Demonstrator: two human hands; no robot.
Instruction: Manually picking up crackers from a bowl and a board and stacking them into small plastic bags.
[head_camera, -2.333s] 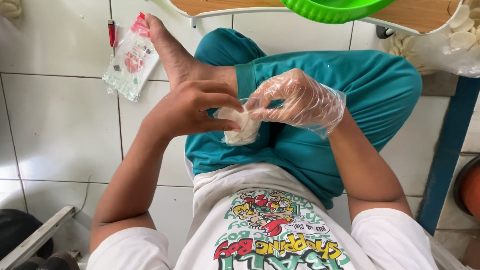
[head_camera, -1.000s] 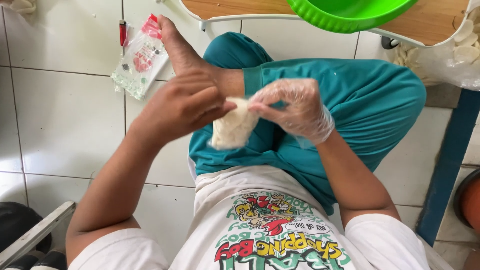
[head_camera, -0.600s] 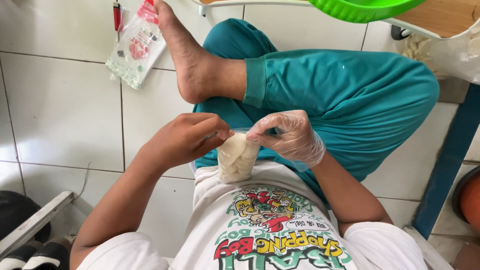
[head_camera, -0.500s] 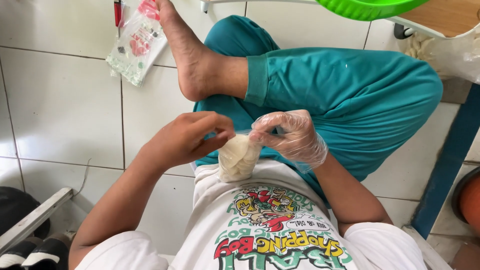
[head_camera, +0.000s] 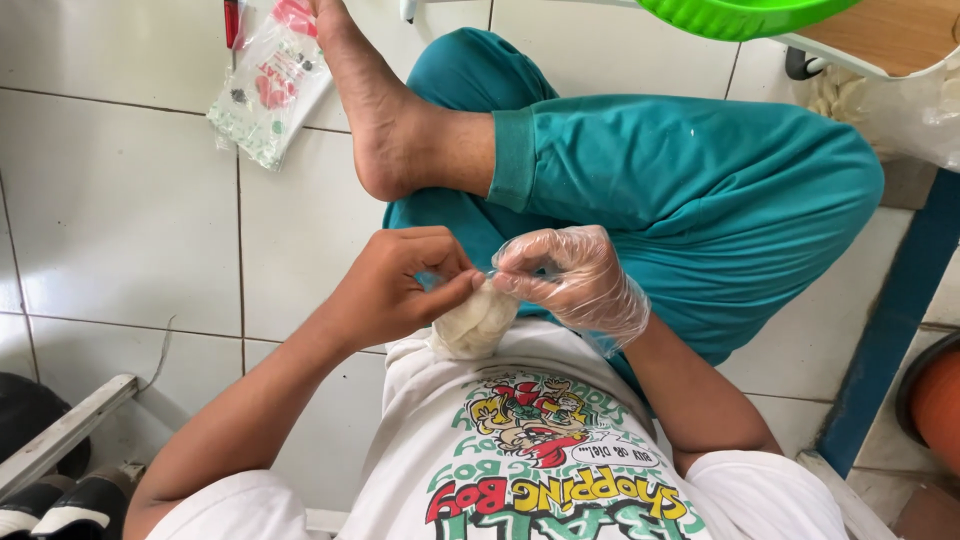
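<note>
The person sits cross-legged on a white tiled floor (head_camera: 120, 220), and both hands meet just above the lap, close to the body. The left hand (head_camera: 395, 285), bare, has thumb and fingers pinched together on the top of a small clear bag of pale dough-like food (head_camera: 475, 322). The right hand (head_camera: 570, 280), covered by a thin clear plastic glove (head_camera: 610, 300), pinches the same bag top from the right side, so both sets of fingertips touch at the bag's neck. The bag hangs below the fingers, resting against the hem of the white printed shirt (head_camera: 540, 450).

Beyond the hands lie the folded legs in teal trousers (head_camera: 690, 190), with a bare foot (head_camera: 385, 120) stretched toward the far left. Just left of the foot, flat on the tiles, is a small printed plastic packet (head_camera: 268, 85), with a red pen-like thing (head_camera: 232, 20) at its far edge. At the far right a green plastic bowl (head_camera: 740, 15) sits on a wooden board (head_camera: 890, 35), and a clear bag with pale pieces inside (head_camera: 880, 105) hangs beside it. A blue post (head_camera: 895, 320) stands at the right, an orange pot rim (head_camera: 935, 400) near it. Dark shoes (head_camera: 60, 500) and a pale bar (head_camera: 60, 435) lie near left. Nothing lies between the hands and the bag
</note>
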